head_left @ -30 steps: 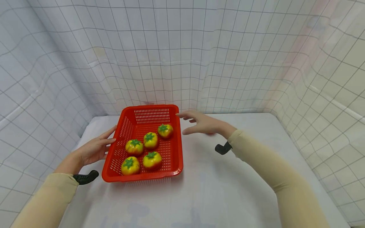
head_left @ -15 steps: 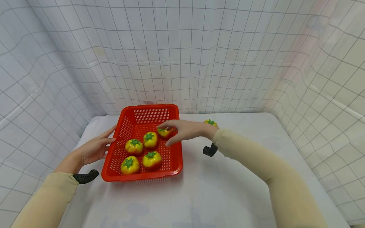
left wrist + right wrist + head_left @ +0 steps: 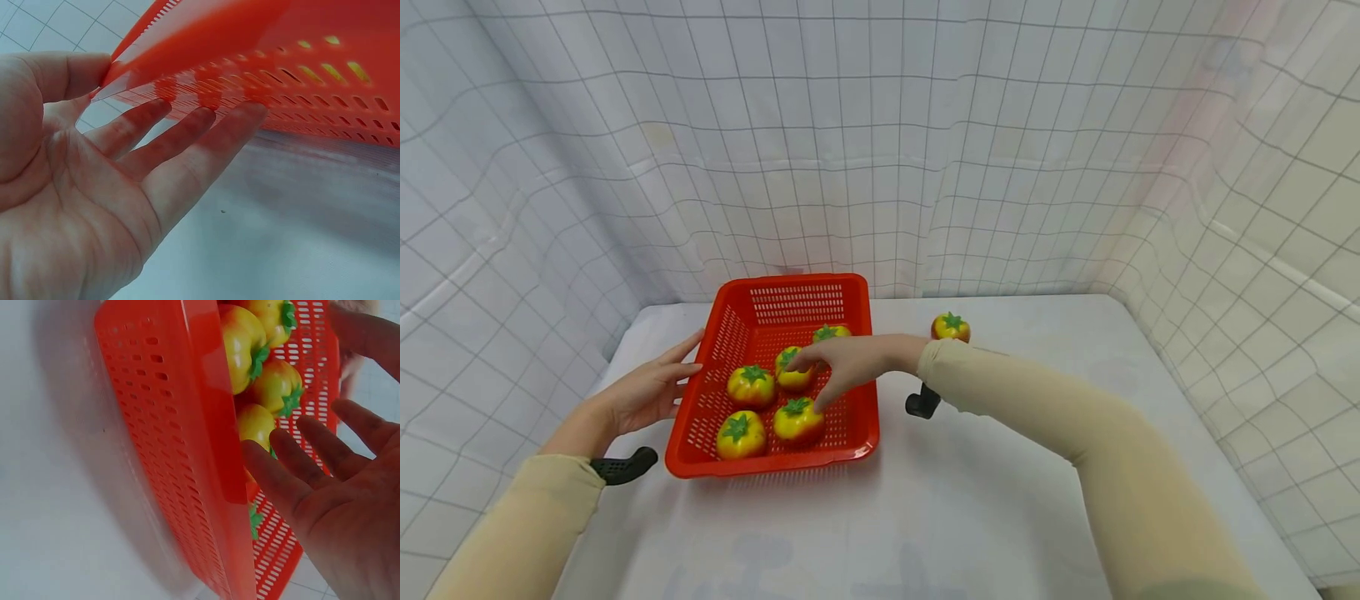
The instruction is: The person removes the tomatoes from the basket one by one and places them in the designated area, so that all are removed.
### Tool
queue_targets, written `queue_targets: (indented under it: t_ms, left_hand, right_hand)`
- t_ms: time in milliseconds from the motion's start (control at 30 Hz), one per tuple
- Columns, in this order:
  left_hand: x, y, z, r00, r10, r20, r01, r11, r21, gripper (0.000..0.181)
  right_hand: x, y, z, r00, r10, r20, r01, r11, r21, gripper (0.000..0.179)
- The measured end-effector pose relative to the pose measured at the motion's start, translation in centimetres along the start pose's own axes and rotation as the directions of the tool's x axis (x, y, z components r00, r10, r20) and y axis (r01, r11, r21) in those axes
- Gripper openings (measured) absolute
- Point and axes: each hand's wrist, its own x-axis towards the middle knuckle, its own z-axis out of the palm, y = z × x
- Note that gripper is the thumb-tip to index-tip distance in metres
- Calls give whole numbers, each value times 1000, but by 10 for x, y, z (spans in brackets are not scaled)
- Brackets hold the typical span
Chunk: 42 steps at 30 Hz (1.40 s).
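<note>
Reaching for one of the fruits (image 3: 797, 426) inside the basket (image 3: 775, 464) seems the step in hand: the right hand (image 3: 850, 362) hovers there, fingers (image 3: 277, 474) spread, holding nothing. A grip would call for closing round one. The left hand's (image 3: 651, 393) straight fingers touch the basket's left side. Five glossy yellow-red, green-topped fruits lie inside; a sixth fruit (image 3: 951, 328) sits to its right.

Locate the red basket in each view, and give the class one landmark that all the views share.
Head: the red basket sits left of centre.
Left wrist: it fills the upper right.
Right wrist: it runs from the top edge to the bottom edge, through the middle.
Shared landmark: the yellow fruits inside it, though the left wrist view shows only small yellow patches of them.
</note>
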Motion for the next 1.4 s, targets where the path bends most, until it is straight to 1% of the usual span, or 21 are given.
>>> queue_targets:
  t_ms: [167,333,567,700,900,1000,1233,1400]
  left_hand:
    - [0,-1,0,1000,6,0,-6,1000,6,72]
    - [0,-1,0,1000,9,-1,-8,1000,15,71]
    - [-2,0,0,1000,17,-3,-16,1000,21,72]
    - [-3,0,1,1000,15,-4,-15,1000,22,72]
    - [-4,0,1,1000,23,11,-23,999,26,73]
    - [-3,0,1,1000,16,6,-16,1000,18,73]
    - [-2,-1,1,1000,14,3,-14,1000,15,73]
    - [-2,0,2,1000,11,-7,-11,1000,10,72]
  right_hand:
    - [10,0,9,998,68,14,-68,997,22,78]
    - [18,0,15,991,131,14,-131,991,25,80]
    - [29,-4,19,979,205,14,-205,978,29,77]
    - [34,-4,21,970,241,24,-242,969,50,78]
    - [39,-3,25,963,264,57,-268,961,73,78]
    - [43,-2,27,960,271,74,-277,957,87,77]
    - [48,1,32,948,309,73,-315,945,90,78]
    - [48,3,34,948,308,77,-314,945,94,77]
